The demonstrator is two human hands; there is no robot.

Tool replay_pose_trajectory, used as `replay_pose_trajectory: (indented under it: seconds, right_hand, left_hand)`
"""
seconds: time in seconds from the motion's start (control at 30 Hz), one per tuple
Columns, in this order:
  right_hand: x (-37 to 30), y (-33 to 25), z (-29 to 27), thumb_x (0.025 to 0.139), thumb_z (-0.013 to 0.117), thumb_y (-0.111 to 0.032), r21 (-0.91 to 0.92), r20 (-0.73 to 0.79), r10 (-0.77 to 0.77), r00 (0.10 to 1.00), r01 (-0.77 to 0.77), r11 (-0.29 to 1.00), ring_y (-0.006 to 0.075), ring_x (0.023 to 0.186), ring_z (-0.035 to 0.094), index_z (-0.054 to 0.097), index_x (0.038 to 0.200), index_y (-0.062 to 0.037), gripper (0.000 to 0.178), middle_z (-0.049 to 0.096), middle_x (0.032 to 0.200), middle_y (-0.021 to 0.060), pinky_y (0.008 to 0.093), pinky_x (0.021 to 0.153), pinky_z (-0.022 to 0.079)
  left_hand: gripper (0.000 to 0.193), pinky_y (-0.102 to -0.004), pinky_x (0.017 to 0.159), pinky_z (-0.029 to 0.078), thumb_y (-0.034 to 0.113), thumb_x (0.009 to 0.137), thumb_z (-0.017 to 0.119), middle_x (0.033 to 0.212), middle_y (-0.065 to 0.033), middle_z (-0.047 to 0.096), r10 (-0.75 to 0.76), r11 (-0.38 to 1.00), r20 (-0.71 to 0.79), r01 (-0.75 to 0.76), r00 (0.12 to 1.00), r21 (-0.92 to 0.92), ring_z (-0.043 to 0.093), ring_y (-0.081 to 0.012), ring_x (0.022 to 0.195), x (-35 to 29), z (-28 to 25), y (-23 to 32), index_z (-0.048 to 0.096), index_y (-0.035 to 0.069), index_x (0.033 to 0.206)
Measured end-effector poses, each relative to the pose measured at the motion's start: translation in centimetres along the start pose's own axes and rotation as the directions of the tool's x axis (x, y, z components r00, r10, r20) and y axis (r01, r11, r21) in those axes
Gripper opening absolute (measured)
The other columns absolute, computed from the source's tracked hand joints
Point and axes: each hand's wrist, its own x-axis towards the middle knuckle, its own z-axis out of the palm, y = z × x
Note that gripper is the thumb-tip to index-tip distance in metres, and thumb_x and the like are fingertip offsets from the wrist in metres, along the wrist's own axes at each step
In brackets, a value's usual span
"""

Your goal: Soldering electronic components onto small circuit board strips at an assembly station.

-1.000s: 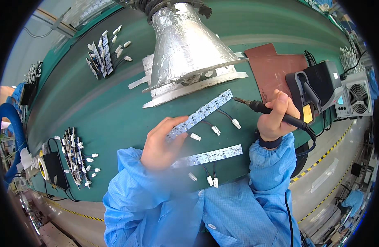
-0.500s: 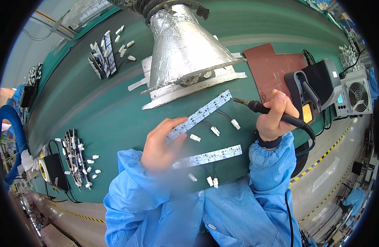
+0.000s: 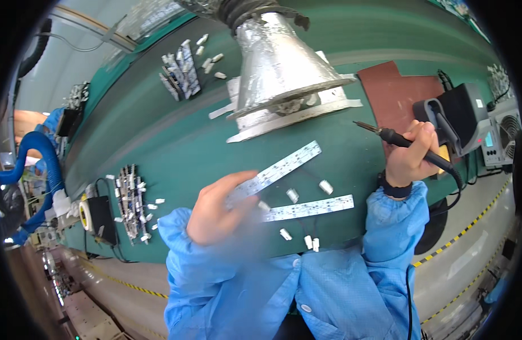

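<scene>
My left hand (image 3: 218,207) grips the lower left end of a narrow white circuit board strip (image 3: 286,165) between thumb and fingers. The strip slants up to the right, with wires and small white connectors (image 3: 325,187) below it. A second circuit board strip (image 3: 313,208) lies nearer me on the mat, its left end partly behind a blur. In my right hand (image 3: 411,158), closed like a pen grip, is a black soldering iron (image 3: 396,137). Its metal tip points left, apart from the held strip's far end.
On the green mat (image 3: 176,147) stands a foil-wrapped fume hood (image 3: 286,68). Bundles of boards (image 3: 133,204) lie left, more boards (image 3: 181,73) far left. A brown pad (image 3: 394,93), a soldering iron stand (image 3: 434,122) and a grey power unit (image 3: 502,141) are at right.
The soldering iron has moved right, away from the held strip's end. My left hand has drawn that strip slightly left and nearer me. The whole view has shifted.
</scene>
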Motion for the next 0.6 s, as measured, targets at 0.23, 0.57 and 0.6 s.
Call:
replay_pose_trajectory:
  seconds: [0.23, 0.57, 0.6]
  right_hand:
    - [-0.3, 0.5, 0.0, 0.098, 0.053, -0.011, 0.067, 0.089, -0.010, 0.996, 0.004, 0.998, 0.0115, 0.050, 0.039, 0.044, 0.061, 0.0004, 0.039, 0.042, 0.057, 0.0041, 0.0273, 0.045, 0.028]
    - [-0.4, 0.5, 0.3, 0.096, 0.053, -0.008, 0.056, 0.046, -0.014, 0.999, 0.011, 0.998, 0.0107, 0.049, 0.037, 0.042, 0.060, -0.0002, 0.039, 0.041, 0.057, 0.0039, 0.0263, 0.046, 0.026]
    - [-0.4, 0.4, 0.2, 0.096, 0.054, -0.008, 0.061, 0.050, -0.010, 0.999, 0.007, 0.998, 0.0107, 0.050, 0.037, 0.042, 0.060, -0.0001, 0.039, 0.041, 0.057, 0.0038, 0.0264, 0.046, 0.026]
  left_hand:
    - [0.043, -0.0253, 0.086, 0.049, -0.001, 0.088, 0.066, 0.112, -0.0094, 0.066, -0.316, 0.921, -0.473, 0.146, 0.823, -0.361, 0.062, -0.0132, 0.095, -4.9, -2.5, -5.1, 0.054, -0.004, 0.130]
    - [0.042, -0.0412, 0.094, 0.048, 0.014, 0.085, 0.072, 0.122, -0.0176, 0.062, 0.135, 0.741, -0.443, 0.207, 0.886, 0.639, 0.059, -0.0370, 0.108, -3.4, -1.1, -3.1, 0.062, 0.002, 0.124]
    - [0.041, -0.0399, 0.094, 0.047, 0.009, 0.083, 0.073, 0.120, -0.0170, 0.062, 0.108, 0.818, -0.404, 0.149, 0.908, 0.555, 0.059, -0.0348, 0.109, -3.4, -0.7, -2.0, 0.063, 0.002, 0.122]
